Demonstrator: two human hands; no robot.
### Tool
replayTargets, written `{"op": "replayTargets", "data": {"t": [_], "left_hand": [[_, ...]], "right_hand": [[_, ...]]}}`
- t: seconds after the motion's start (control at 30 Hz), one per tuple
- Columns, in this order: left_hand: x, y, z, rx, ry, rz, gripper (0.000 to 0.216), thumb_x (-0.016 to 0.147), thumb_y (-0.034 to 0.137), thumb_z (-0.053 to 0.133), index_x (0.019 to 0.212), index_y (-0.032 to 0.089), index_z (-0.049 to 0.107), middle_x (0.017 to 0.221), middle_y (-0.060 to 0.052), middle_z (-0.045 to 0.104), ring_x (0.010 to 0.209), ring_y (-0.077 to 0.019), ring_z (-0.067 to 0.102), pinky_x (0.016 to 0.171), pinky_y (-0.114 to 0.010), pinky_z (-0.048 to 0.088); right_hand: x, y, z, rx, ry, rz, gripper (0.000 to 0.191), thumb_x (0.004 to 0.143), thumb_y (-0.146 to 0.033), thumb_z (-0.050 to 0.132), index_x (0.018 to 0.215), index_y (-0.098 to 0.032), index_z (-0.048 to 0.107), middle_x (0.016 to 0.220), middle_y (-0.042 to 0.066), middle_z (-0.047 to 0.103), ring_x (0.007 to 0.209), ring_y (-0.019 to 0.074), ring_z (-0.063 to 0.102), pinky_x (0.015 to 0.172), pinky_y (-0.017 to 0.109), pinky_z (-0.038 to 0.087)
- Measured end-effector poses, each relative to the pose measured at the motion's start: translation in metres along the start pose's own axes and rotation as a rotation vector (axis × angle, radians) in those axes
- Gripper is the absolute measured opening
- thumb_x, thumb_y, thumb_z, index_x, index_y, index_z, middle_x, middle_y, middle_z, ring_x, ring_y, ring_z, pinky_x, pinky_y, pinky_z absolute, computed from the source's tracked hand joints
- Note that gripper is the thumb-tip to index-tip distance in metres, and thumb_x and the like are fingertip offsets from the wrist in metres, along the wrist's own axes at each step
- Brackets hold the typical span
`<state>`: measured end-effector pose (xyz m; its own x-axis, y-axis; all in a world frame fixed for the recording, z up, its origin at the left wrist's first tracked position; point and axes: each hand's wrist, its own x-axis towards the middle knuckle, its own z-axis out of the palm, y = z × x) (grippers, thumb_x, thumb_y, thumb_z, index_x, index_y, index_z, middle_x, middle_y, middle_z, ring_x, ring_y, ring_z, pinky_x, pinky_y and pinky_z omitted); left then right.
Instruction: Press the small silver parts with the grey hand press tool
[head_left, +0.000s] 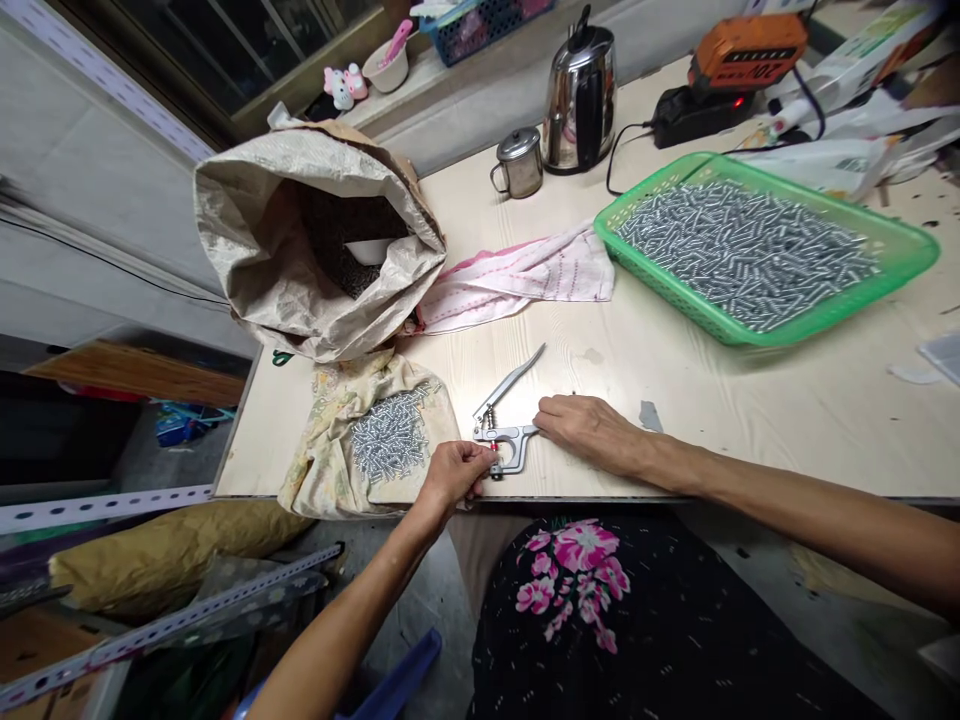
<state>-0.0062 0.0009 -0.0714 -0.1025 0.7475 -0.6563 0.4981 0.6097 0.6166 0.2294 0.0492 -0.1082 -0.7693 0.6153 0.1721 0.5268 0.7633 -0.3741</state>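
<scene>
Snap-fastener pliers [514, 445] in silver metal lie near the table's front edge, one handle raised and a spring at the pivot. My right hand [581, 430] is closed around the end of their lower handle. At the jaw, by a small red part, my left hand [456, 472] pinches with thumb and finger; whatever sits between the fingertips is too small to make out. Just left of that hand, a heap of small silver metal pieces [390, 435] rests on a crumpled patterned cloth [319, 455].
A green basket [697, 310] of silver metal pins stands at the right. Back left is an open woven sack [247, 240] with a white scoop [369, 250] inside. Behind are a pink-white towel [525, 275], a lidded metal cup [520, 165], a kettle [579, 100] and an orange battery [750, 52].
</scene>
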Motion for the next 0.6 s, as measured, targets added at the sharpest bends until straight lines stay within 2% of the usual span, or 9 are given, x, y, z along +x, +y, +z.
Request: {"op": "replayTargets", "data": {"t": [0.07,0.13,0.2,0.27,0.33,0.4,0.6], "left_hand": [[-0.003,0.004,0.0,-0.063,-0.024,-0.041,0.028,0.074,0.039,0.072,0.073,0.012,0.067,0.04,0.006,0.05,0.032,-0.0058,0.04,0.035,-0.017,0.031],[-0.005,0.006,0.001,-0.105,-0.027,-0.06,0.027,0.074,0.038,0.074,0.072,0.012,0.066,0.041,0.006,0.051,0.032,-0.0055,0.041,0.035,-0.017,0.033],[-0.006,0.006,0.002,-0.121,-0.024,-0.069,0.027,0.074,0.038,0.074,0.071,0.012,0.066,0.041,0.006,0.052,0.032,-0.0052,0.042,0.034,-0.016,0.034],[-0.005,0.005,0.002,-0.126,-0.021,-0.074,0.027,0.074,0.036,0.075,0.071,0.012,0.065,0.041,0.006,0.051,0.031,-0.0048,0.041,0.033,-0.016,0.034],[-0.005,0.005,0.003,-0.127,-0.016,-0.077,0.025,0.075,0.035,0.074,0.071,0.012,0.065,0.041,0.006,0.051,0.031,-0.0048,0.041,0.032,-0.016,0.034],[-0.005,0.005,0.003,-0.122,-0.016,-0.079,0.025,0.075,0.034,0.075,0.07,0.012,0.064,0.041,0.006,0.052,0.03,-0.0047,0.041,0.032,-0.016,0.035],[-0.006,0.007,0.004,-0.132,-0.017,-0.085,0.029,0.074,0.038,0.076,0.072,0.012,0.064,0.042,0.007,0.051,0.03,-0.0047,0.041,0.032,-0.016,0.035]], "right_hand": [[0.002,0.003,-0.008,0.02,-0.046,0.007,0.021,0.1,-0.02,0.041,0.085,-0.017,0.056,0.088,0.005,0.058,0.076,0.0164,0.049,0.066,0.03,0.037],[0.006,0.01,-0.018,0.024,-0.045,0.005,0.019,0.097,-0.034,0.051,0.099,-0.017,0.059,0.106,0.01,0.06,0.09,0.0208,0.054,0.075,0.033,0.043],[0.012,0.021,-0.025,-0.011,-0.012,0.007,0.051,0.087,-0.051,0.065,0.122,-0.016,0.054,0.133,0.018,0.052,0.114,0.0304,0.05,0.09,0.043,0.045],[0.017,0.033,-0.028,-0.061,-0.004,0.007,0.086,0.073,-0.062,0.074,0.138,-0.015,0.043,0.147,0.022,0.039,0.131,0.0395,0.037,0.101,0.055,0.038],[0.022,0.041,-0.028,-0.089,-0.045,-0.017,0.102,0.063,-0.065,0.079,0.142,-0.013,0.039,0.148,0.024,0.038,0.136,0.0437,0.03,0.105,0.062,0.031],[0.026,0.044,-0.029,-0.105,-0.082,-0.045,0.106,0.059,-0.063,0.082,0.141,-0.012,0.04,0.144,0.024,0.043,0.135,0.0446,0.032,0.106,0.065,0.028],[0.026,0.034,-0.039,-0.134,-0.109,-0.062,0.093,0.064,-0.052,0.083,0.138,-0.012,0.042,0.123,0.019,0.057,0.115,0.0377,0.048,0.101,0.066,0.03]]}}
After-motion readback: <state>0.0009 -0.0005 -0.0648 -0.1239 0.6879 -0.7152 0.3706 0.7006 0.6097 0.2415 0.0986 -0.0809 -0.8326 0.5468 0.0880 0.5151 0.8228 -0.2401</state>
